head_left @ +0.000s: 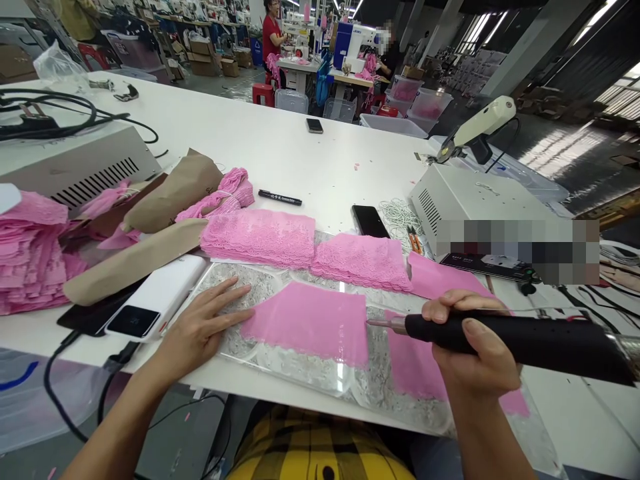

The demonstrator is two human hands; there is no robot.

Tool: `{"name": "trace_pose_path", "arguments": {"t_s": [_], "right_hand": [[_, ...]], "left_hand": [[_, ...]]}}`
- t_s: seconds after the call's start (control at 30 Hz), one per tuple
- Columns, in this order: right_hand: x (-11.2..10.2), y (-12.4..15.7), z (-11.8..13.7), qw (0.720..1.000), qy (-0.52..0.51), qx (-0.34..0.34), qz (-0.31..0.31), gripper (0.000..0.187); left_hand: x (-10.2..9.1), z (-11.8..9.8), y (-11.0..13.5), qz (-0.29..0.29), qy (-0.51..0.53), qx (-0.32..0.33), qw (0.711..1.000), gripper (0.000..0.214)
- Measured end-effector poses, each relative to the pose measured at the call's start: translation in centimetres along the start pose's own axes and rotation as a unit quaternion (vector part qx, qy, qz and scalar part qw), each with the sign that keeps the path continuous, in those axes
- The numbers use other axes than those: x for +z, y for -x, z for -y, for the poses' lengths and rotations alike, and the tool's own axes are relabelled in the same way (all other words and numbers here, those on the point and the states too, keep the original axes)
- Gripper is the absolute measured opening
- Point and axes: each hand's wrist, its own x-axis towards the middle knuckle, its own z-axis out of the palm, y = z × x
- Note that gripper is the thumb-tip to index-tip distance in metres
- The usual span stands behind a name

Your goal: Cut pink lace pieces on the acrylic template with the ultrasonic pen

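Observation:
My left hand (203, 320) lies with its fingers spread on a clear patterned mat (295, 379), fingertips at the left edge of a flat pink fabric piece (310, 320). My right hand (475, 347) is wrapped round a thick black handheld tool (530, 340) with a pointed metal tip. That tip is at the right edge of the pink piece; I cannot tell whether it touches. Beneath the tool, a second pink fabric piece (413, 363) is partly covered by my hand. Two pink lace stacks, a left stack (257, 239) and a right stack (360, 261), sit behind.
Black phone (370, 221), marker (280, 197) and grey box (490, 193) stand beyond the mat. At left are a white power bank (155, 300), brown pattern pieces (140, 257), a pink fabric pile (30, 253) and cables (55, 373). A person in red (273, 40) stands farther off.

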Motion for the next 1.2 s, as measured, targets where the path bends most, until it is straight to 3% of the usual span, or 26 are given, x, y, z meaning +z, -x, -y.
{"name": "trace_pose_path", "arguments": {"t_s": [0.33,0.87,1.07,1.2], "right_hand": [[-0.7,1.6,1.3,0.999,0.011,0.021,0.026,0.013],[-0.6,1.4,1.3,0.998,0.010,0.021,0.061,0.011],[1.6,-0.1,0.1,1.000,0.003,0.001,-0.004,0.013],[3.7,-0.8,-1.5,1.000,-0.001,-0.009,-0.012,0.013]], "left_hand": [[-0.1,-0.4,-0.1,0.004,0.004,-0.019,1.000,0.052],[-0.2,-0.7,-0.1,0.002,0.001,-0.014,1.000,0.054],[-0.1,-0.8,0.0,-0.007,0.003,-0.008,1.000,0.055],[0.1,-1.0,0.1,-0.017,-0.003,0.000,1.000,0.058]]}}
